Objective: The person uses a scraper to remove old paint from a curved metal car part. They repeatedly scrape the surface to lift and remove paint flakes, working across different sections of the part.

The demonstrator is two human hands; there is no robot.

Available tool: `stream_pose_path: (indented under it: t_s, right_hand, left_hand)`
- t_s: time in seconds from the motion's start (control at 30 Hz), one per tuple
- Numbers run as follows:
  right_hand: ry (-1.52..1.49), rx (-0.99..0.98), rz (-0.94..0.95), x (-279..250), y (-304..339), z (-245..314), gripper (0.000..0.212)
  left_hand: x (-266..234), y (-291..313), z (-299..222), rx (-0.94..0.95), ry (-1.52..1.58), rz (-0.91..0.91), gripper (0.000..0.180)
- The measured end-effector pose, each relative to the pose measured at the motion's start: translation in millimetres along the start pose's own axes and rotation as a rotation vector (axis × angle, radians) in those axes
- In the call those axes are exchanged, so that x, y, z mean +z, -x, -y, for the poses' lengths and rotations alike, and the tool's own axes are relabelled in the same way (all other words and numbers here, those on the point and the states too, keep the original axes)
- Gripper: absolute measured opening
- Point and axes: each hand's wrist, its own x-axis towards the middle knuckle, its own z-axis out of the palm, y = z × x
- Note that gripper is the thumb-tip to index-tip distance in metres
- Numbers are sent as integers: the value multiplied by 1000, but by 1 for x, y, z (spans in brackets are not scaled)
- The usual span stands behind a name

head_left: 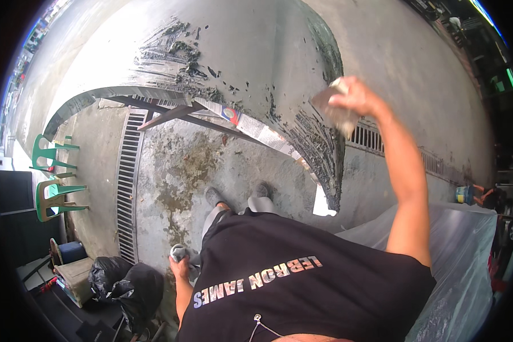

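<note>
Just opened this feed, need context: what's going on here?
A person's right hand grips a blurred flat tool by the right edge of a large curved gray panel; contact can't be told. Dark, rough smears streak the panel, and printed paper lines its near edge. The left hand, low by the body, holds a gray-white bundle, possibly cloth. Black bags sit at lower left.
</note>
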Motion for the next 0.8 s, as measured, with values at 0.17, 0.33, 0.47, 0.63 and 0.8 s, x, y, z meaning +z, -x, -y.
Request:
stream_pose_path:
  t_s: [0.17, 0.33, 0.47, 0.63, 0.8]
  right_hand:
    - [43, 27, -59, -9, 1, 6, 31]
    - [216, -136, -12, 11, 13, 28, 28]
    - [120, -74, -118, 15, 7, 7, 28]
    - [178, 47, -199, 1, 23, 21, 29]
    - [95, 1, -195, 11, 37, 7, 26]
  left_hand:
    - [0, -1, 9, -21, 14, 33, 60]
    - [7, -8, 14, -57, 49, 14, 65]
    - [-4, -26, 45, 15, 79, 37, 80]
    - [4, -8, -9, -64, 21, 88, 80]
    - [9, -27, 32, -12, -48, 25, 77]
